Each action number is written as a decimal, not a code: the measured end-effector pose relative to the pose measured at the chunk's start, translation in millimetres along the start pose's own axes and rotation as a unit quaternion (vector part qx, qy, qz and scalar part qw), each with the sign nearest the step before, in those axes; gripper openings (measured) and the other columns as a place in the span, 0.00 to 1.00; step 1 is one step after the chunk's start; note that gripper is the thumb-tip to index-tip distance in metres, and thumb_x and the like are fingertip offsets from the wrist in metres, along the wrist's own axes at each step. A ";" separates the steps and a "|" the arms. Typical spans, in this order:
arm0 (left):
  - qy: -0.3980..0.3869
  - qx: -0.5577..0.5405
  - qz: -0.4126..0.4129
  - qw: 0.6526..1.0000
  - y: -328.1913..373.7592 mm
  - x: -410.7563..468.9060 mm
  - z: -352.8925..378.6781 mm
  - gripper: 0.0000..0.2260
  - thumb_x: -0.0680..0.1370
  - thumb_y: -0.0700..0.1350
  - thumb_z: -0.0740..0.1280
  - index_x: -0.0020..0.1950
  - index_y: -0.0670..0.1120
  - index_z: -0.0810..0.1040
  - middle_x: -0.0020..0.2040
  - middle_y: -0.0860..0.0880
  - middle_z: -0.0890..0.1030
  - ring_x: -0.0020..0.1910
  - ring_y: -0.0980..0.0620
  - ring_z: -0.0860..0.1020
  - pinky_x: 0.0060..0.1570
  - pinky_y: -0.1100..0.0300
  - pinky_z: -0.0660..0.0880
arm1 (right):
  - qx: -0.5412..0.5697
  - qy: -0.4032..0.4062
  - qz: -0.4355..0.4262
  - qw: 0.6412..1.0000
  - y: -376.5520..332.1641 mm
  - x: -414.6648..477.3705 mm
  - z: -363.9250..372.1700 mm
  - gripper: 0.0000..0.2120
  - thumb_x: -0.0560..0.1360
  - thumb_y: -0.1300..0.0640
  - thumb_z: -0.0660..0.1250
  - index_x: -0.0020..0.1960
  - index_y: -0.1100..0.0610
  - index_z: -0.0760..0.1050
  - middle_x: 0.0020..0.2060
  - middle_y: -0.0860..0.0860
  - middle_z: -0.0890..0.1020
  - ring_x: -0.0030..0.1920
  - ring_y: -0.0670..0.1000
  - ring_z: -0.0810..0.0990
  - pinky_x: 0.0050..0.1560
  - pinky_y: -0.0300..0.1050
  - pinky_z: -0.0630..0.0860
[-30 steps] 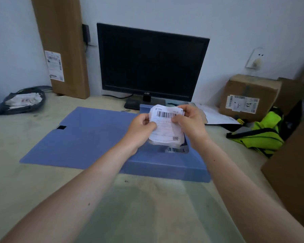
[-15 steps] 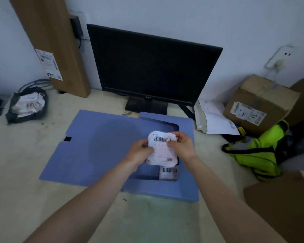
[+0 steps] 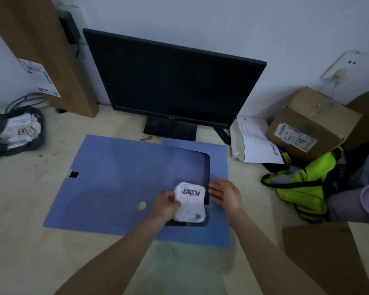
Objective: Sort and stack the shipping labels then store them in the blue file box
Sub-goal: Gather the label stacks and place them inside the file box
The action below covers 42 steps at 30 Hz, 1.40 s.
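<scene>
Beige desk (image 3: 26, 209): blue file box (image 3: 119, 184) is lying open. Left hand (image 3: 165, 206) is gripping the shipping-label stack (image 3: 190, 204) over its tray; right hand (image 3: 226, 194) is hovering open just beside.

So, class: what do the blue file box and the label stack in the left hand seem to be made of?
Blue file box: probably thin matte plastic sheet; flat, uniformly coloured, no shine.
Label stack: white paper, likely matte; printed barcode, edges curl softly against the left hand.

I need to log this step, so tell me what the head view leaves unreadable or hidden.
- Print on the label stack: barcode visible, text too small.
- Blue file box floor beneath the stack: covered by it and the left hand.
- Black bag contents: blurred papers.
- Cardboard at lower right: cut off by the frame edge.
</scene>
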<state>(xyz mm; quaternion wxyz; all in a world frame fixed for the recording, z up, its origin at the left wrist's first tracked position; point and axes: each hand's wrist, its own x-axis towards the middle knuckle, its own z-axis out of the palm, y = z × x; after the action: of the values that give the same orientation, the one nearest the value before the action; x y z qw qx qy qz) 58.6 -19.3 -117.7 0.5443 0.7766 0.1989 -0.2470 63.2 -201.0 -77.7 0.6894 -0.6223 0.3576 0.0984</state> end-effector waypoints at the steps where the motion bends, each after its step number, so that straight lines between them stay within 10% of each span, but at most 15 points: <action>1: -0.001 0.016 0.004 1.000 -3.1 2.4 3.0 0.08 0.71 0.33 0.66 0.43 0.45 0.78 0.39 0.48 0.81 0.39 0.49 0.79 0.38 0.61 0.74 | 0.024 0.001 0.008 1.000 2.8 3.1 -2.8 0.09 0.81 0.56 0.60 0.56 0.59 0.75 0.50 0.58 0.83 0.50 0.57 0.82 0.52 0.49 0.78; 37: -0.128 0.263 0.007 0.956 6.2 2.5 48.9 0.10 0.60 0.45 0.74 0.26 0.45 0.75 0.26 0.49 0.74 0.28 0.49 0.72 0.33 0.61 0.67 | 0.072 -0.020 -0.017 0.997 19.2 8.2 -12.6 0.11 0.81 0.56 0.58 0.55 0.60 0.76 0.51 0.61 0.83 0.52 0.56 0.84 0.54 0.47 0.80; 42: -0.079 0.354 0.039 0.931 11.6 -4.0 52.9 0.14 0.65 0.48 0.74 0.42 0.49 0.71 0.38 0.51 0.75 0.39 0.48 0.76 0.36 0.60 0.68 | 0.072 -0.025 -0.017 0.997 18.6 8.1 -13.2 0.11 0.81 0.57 0.59 0.57 0.61 0.77 0.51 0.61 0.83 0.52 0.56 0.84 0.54 0.46 0.80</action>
<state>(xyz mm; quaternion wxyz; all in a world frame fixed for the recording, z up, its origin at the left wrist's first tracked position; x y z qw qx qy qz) 53.3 -73.2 -121.8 0.2575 0.9038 0.0244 -0.3410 53.3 -211.9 -97.0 0.7427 -0.5744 0.3358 0.0759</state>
